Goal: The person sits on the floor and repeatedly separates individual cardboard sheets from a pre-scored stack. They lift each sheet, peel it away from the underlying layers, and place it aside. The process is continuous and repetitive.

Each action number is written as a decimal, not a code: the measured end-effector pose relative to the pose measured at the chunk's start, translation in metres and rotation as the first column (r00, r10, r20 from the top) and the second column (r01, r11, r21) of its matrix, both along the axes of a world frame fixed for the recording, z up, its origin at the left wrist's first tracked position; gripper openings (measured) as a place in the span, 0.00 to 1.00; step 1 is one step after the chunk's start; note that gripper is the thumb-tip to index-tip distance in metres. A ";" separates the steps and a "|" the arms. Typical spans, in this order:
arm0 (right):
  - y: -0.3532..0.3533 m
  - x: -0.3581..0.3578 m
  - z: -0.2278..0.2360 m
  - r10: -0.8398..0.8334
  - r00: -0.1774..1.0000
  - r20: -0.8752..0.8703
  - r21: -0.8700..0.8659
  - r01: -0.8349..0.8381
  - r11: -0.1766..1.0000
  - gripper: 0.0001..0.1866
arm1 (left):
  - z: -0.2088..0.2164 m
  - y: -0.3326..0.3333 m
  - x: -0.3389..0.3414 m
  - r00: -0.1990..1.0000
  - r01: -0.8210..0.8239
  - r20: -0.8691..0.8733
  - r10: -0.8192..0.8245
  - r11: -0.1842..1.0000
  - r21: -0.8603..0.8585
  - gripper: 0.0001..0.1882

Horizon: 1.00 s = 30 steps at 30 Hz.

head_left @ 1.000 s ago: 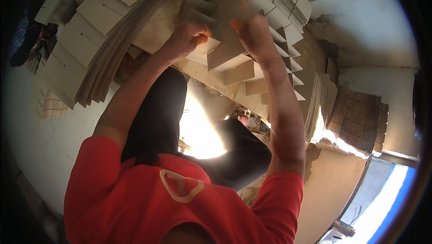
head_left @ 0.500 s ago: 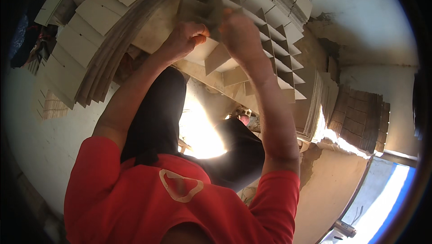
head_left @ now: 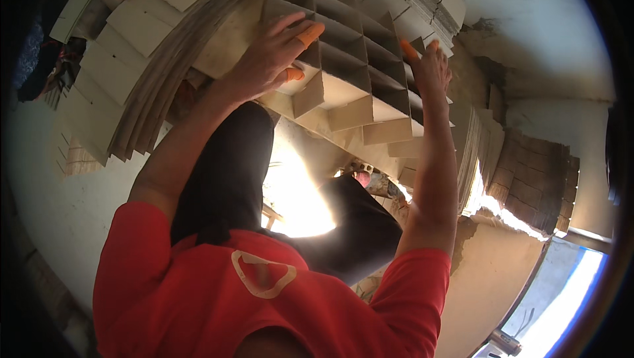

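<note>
A cardboard divider grid (head_left: pixel 340 51) of crossed strips stands on the work surface in front of me, with several square cells showing. My left hand (head_left: pixel 277 54) lies against its left side, fingers stretched and apart, orange wraps on two digits. At the grid's right edge is my right hand (head_left: pixel 430 71), its orange-wrapped thumb and its fingers spread. Neither hand closes round a strip. Part of the grid's right side is hidden behind my right hand and forearm.
Long stacks of slotted cardboard strips (head_left: pixel 142 48) lean at the left. More strips (head_left: pixel 422 1) lie behind the grid, and bundles (head_left: pixel 528 173) stand at the right by a wall. The pale board edge (head_left: pixel 317 117) runs above my knees. Bright light falls between my legs.
My hands were close together over the grid, with a blurred strip at them. Now they are apart: the right hand has moved right to the grid's edge, and the left fingers have spread.
</note>
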State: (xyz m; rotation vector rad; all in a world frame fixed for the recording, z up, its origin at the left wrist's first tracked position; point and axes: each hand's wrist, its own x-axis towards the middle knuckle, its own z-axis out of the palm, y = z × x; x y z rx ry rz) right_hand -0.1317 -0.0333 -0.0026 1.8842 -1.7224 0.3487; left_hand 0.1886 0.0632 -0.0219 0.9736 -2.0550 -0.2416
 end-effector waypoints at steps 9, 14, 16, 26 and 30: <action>0.093 0.069 0.009 0.101 0.859 0.502 0.576 -0.419 0.702 0.25 | -0.012 -0.086 0.004 0.949 0.097 0.302 -0.091 0.995 -0.005 0.30; 0.088 0.056 0.003 0.239 0.880 0.410 0.469 -0.428 0.773 0.10 | -0.004 -0.102 -0.007 0.935 0.192 0.264 -0.238 0.964 0.186 0.15; 0.097 0.053 0.014 0.297 0.891 0.344 0.426 -0.430 0.796 0.09 | 0.019 -0.099 -0.009 0.924 0.177 0.315 -0.218 0.972 0.152 0.12; 0.184 -0.016 0.095 0.212 0.976 -0.044 -0.283 -0.216 0.934 0.21 | 0.116 0.041 0.045 0.755 -0.097 0.494 0.431 0.818 -0.566 0.23; 0.210 -0.105 0.051 -0.160 0.986 -0.052 -0.144 0.152 0.978 0.25 | 0.076 0.038 0.128 0.403 -0.514 0.532 0.745 0.665 -0.542 0.22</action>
